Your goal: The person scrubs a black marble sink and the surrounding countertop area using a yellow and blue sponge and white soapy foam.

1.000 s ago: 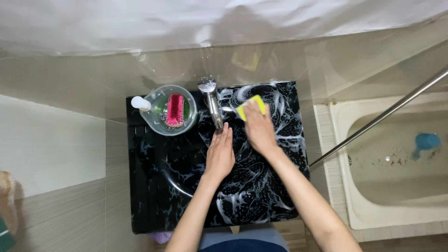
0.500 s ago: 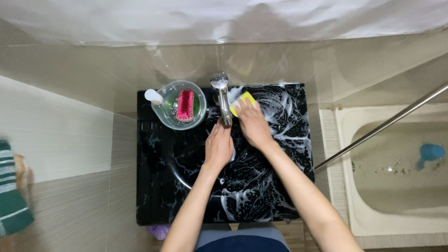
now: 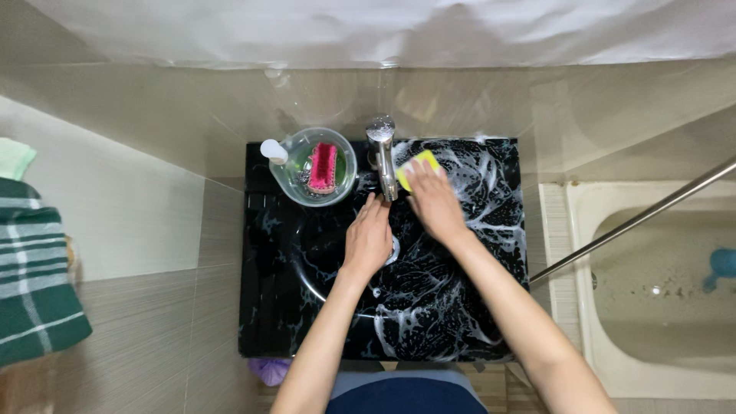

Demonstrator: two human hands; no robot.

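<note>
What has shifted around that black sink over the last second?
The right hand slid the yellow sponge left across the soapy black marbled sink, up against the chrome tap. The left hand stayed in the basin; the clear bowl with its pink sponge stayed put.

Small bathroom, seen from above. Beige glossy wall tiles (image 3: 460,100) behind, catching soft reflections of overhead light. White curtain or sheet (image 3: 383,23) spanned the top edge. Grey-beige striped tiles (image 3: 153,337) ran down the left side, below a paler panel (image 3: 115,215). Green-and-white checked towel (image 3: 34,268) hung at far left. White bathtub (image 3: 652,291) stood at right, crossed diagonally by a metal rail (image 3: 636,218); blue object (image 3: 722,264) lay inside, too blurred to identify.
</note>
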